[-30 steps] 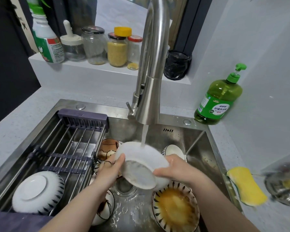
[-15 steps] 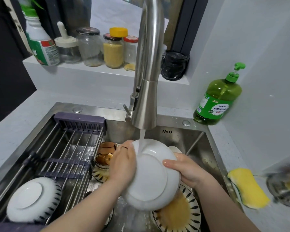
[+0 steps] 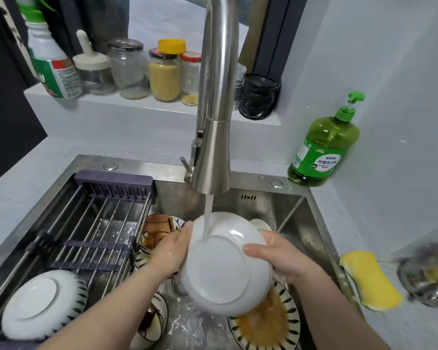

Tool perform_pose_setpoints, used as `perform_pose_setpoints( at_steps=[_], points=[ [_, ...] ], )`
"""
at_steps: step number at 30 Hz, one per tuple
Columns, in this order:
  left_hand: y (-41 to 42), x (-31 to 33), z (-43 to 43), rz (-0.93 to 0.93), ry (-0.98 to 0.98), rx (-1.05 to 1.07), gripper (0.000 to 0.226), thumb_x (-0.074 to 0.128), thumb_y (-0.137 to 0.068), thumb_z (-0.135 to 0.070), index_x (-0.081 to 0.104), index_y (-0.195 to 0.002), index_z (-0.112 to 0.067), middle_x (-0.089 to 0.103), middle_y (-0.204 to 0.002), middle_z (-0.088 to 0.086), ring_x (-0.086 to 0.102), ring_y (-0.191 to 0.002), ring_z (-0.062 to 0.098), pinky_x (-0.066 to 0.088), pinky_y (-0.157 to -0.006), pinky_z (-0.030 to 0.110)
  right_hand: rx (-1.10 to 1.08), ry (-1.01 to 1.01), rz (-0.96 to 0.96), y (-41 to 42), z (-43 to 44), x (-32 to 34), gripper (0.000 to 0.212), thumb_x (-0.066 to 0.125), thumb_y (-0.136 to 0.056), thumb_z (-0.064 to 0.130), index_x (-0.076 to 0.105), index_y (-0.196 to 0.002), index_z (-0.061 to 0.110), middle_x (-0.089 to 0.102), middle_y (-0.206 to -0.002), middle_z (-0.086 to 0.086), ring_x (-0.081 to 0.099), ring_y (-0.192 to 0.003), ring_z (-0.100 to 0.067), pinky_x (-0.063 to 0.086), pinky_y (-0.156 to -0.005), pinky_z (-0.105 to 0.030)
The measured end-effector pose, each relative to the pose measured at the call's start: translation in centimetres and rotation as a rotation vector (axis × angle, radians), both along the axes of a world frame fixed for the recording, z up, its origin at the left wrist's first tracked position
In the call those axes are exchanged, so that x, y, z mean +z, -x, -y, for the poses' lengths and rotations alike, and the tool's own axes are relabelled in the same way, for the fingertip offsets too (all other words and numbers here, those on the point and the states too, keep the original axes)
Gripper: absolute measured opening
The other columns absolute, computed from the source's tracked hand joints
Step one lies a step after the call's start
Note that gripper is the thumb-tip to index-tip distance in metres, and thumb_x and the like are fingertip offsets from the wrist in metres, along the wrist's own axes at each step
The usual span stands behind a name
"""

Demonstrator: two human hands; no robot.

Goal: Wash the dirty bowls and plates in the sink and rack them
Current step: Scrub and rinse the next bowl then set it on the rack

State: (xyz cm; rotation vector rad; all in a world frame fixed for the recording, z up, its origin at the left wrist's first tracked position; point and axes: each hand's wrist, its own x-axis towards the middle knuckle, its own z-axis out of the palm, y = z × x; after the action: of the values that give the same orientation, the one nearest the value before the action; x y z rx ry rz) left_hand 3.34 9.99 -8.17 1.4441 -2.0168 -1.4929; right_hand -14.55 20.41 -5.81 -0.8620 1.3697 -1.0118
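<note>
Sponge (image 3: 369,281) beside sink (image 3: 323,223), dirty plate (image 3: 268,324) beneath bowl (image 3: 223,269)

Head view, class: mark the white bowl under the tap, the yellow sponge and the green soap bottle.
white bowl (image 3: 220,269), head view, on its upturned base.
yellow sponge (image 3: 369,280), head view, middle of its top face.
green soap bottle (image 3: 319,161), head view, on its label.

Head camera looks steeply down, close over sink (image 3: 286,213).

Faucet spout (image 3: 213,152) low over sink (image 3: 292,218) middle, white bowl (image 3: 220,271) just under it, dirty dishes (image 3: 268,323) crowd the floor, rack (image 3: 94,218) bars free beyond upturned bowl (image 3: 42,300) at near end.
</note>
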Motion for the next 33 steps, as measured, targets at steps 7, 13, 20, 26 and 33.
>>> perform_pose_setpoints(
  at_steps=[7, 13, 20, 26, 33],
  points=[
    [-2.5, 0.9, 0.1, -0.699, -0.661, 0.034, 0.042, 0.091, -0.043, -0.027, 0.07, -0.073, -0.005, 0.069, -0.065, 0.01, 0.066, -0.056, 0.02, 0.052, -0.05, 0.027, -0.003, 0.026, 0.153, 1.2, 0.4, 0.3, 0.082, 0.091, -0.03, 0.046, 0.066, -0.098, 0.008, 0.072, -0.09, -0.009, 0.069, -0.08, -0.02, 0.056, -0.072, -0.032],
    [-3.7, 0.0, -0.4, -0.765, -0.752, -0.036, 0.068, 0.095, -0.022, -0.022, 0.074, -0.084, -0.003, 0.07, -0.088, 0.019, 0.068, -0.078, 0.03, 0.058, -0.067, 0.04, -0.154, -0.1, -0.106, -0.5, 2.0, 1.6, 0.035, 0.076, -0.061, 0.034, 0.059, -0.082, 0.012, 0.066, -0.08, -0.004, 0.061, -0.07, -0.015, 0.049, -0.068, -0.029],
    [-2.8, 1.4, -2.3, -0.792, -0.565, 0.161, 0.019, 0.062, -0.056, -0.007, 0.069, -0.074, -0.005, 0.07, -0.066, 0.009, 0.067, -0.057, 0.018, 0.051, -0.045, 0.024, -0.067, 0.046, -1.171, -8.0, 5.3, 2.0, 0.069, 0.0, -0.088, 0.049, 0.029, -0.144, 0.02, 0.025, -0.152, -0.002, 0.016, -0.14, -0.018, 0.002, -0.115, -0.032],
    [-3.8, 1.0, -2.3, -0.791, -0.533, 0.194, 0.037, 0.061, -0.058, -0.009, 0.06, -0.094, 0.003, 0.071, -0.071, 0.012, 0.068, -0.062, 0.022, 0.054, -0.051, 0.026, 0.046, 0.161, -1.164, -7.9, 6.1, 1.9, 0.049, 0.028, -0.093, 0.042, 0.048, -0.133, 0.021, 0.048, -0.139, -0.005, 0.042, -0.127, -0.023, 0.025, -0.113, -0.033],
    [-3.6, 1.1, -2.7, -0.709, -0.52, 0.098, 0.032, 0.064, -0.057, -0.009, 0.062, -0.089, -0.002, 0.071, -0.071, 0.007, 0.068, -0.062, 0.018, 0.051, -0.048, 0.024, 0.07, 0.172, -1.199, -9.0, 5.7, 2.2, 0.036, 0.03, -0.1, 0.023, 0.047, -0.132, 0.022, 0.044, -0.141, -0.001, 0.035, -0.131, -0.021, 0.022, -0.109, -0.03]
  ],
)
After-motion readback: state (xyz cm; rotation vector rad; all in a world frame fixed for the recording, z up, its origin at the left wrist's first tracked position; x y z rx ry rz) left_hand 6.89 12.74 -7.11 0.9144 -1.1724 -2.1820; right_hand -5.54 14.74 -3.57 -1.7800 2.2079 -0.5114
